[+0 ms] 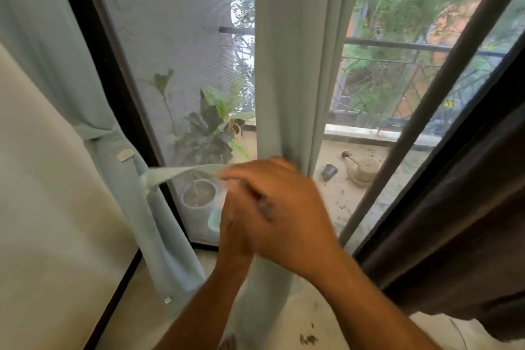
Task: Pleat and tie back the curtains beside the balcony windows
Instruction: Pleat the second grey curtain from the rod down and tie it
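A pale green curtain [295,65] hangs gathered into pleats in front of the balcony window, in the middle of the view. My right hand [287,207] is closed around its pleats at waist height. A matching fabric tieback strip [181,172] stretches from a second pale green curtain [51,45] at the left, which is tied at its middle, across to my hands. My left hand [230,224] sits just under and behind my right hand, mostly hidden and blurred, and appears to pinch the strip's end.
A dark brown curtain [460,224] hangs at the right. Black window frames [113,85] stand on either side of a mesh screen. Potted plants [210,136] and a watering can [363,167] sit on the balcony floor. A cream wall [48,207] fills the left.
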